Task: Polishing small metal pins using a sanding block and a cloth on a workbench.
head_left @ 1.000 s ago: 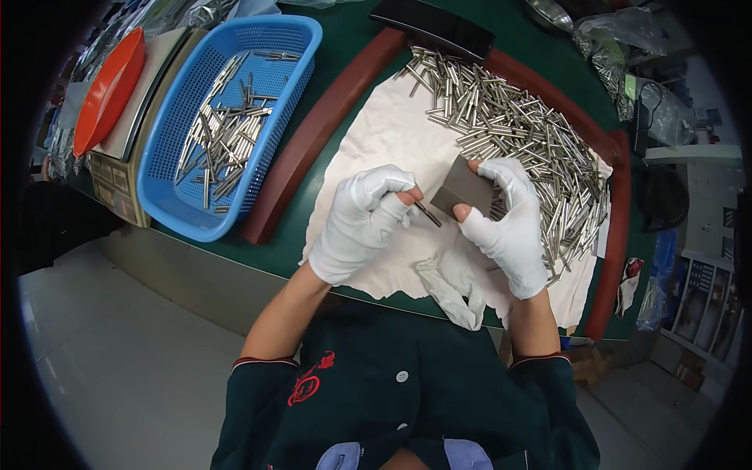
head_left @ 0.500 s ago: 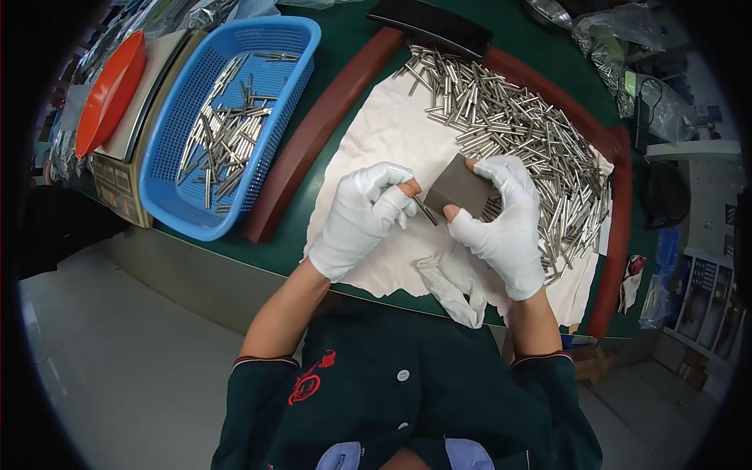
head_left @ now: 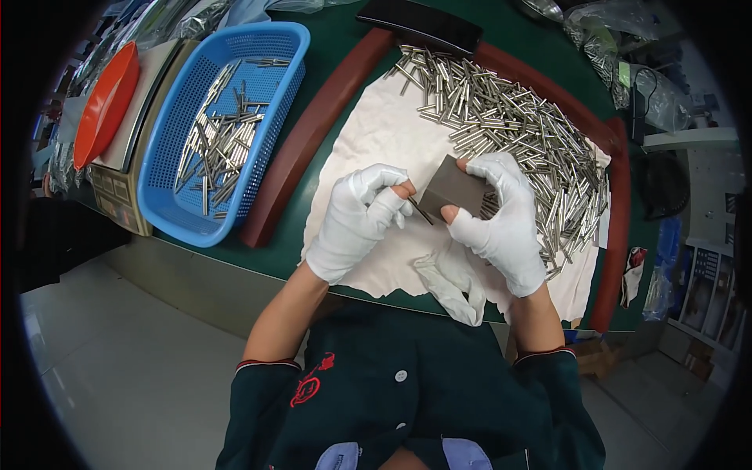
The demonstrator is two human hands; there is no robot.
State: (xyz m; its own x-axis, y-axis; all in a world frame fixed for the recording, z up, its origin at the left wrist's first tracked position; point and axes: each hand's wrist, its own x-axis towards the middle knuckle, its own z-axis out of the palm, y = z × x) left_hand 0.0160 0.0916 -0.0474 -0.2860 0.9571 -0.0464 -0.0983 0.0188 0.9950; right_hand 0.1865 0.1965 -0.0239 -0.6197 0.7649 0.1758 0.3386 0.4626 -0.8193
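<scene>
My left hand, in a white glove with bare fingertips, pinches a thin metal pin between thumb and forefinger. The pin slants down toward the right, close to a grey-brown rectangular block. Whether pin and block touch I cannot tell. Gripping the block at its right side is my right hand, gloved the same way, with thumb and fingertip on its edges. Under and beyond that hand spreads a large pile of shiny metal pins on a pale cloth.
A blue perforated basket with more pins stands at the left, beside a scale and an orange tray. Dark red bars frame the cloth. A black phone-like slab lies at the back, a loose white glove in front.
The view has shifted slightly. Both hands keep their holds; the pin's tilt and the block's angle differ only a little.
</scene>
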